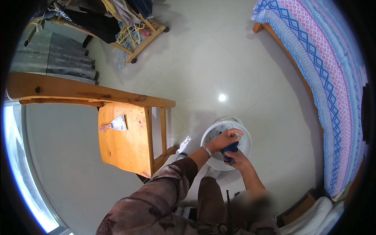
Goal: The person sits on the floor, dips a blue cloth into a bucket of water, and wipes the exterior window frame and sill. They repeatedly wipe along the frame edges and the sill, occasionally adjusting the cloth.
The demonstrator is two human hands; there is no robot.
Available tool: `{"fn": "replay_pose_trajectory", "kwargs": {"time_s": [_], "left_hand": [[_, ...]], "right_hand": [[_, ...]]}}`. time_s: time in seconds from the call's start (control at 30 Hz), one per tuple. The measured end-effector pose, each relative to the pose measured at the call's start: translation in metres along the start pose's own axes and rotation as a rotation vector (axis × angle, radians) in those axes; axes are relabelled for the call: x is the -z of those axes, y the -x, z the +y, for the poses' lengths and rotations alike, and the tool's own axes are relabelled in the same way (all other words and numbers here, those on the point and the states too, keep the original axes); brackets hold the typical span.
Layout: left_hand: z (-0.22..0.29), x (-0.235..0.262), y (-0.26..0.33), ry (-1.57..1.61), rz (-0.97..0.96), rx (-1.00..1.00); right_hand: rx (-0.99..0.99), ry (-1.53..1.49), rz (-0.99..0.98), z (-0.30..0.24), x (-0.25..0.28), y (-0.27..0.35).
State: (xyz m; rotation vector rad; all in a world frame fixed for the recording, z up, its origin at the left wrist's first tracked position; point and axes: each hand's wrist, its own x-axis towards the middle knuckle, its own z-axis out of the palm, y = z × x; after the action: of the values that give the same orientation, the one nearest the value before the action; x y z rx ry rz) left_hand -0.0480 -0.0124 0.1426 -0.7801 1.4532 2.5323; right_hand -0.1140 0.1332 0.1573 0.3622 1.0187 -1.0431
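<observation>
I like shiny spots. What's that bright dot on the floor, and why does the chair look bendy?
Head view: the dot is lamp glare on the glossy floor; the fisheye lens curves the wooden chair; a blurred patch sits near the bottom edge.

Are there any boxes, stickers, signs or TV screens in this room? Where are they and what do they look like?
No boxes, stickers, signs or screens show here.
The closest thing to a container is a round white bucket on the pale floor, under both hands.
The left hand and the right hand hold a dark blue cloth over it.
A scraper with a red handle lies on the wooden stool beside it.
</observation>
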Motion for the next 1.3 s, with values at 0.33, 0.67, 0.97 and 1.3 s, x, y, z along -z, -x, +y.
{"fn": "replay_pose_trajectory", "kwargs": {"time_s": [0.33,0.67,0.97,1.3], "left_hand": [[-0.002,-0.028,-0.015,-0.413,0.346,-0.102],[0.004,-0.069,0.028,-0.708,0.599,0.080],[0.072,-0.039,0.164,-0.395,0.165,0.157],[0.247,-0.020,0.423,0.517,0.052,-0.060]], "right_hand": [[0.235,0.466,0.428,-0.002,-0.029,0.005],[0.449,1.181,0.642,0.038,-0.017,0.014],[0.315,0.749,0.181,0.011,-0.137,0.175],[0.282,0.651,-0.052,0.010,-0.322,0.284]]}}
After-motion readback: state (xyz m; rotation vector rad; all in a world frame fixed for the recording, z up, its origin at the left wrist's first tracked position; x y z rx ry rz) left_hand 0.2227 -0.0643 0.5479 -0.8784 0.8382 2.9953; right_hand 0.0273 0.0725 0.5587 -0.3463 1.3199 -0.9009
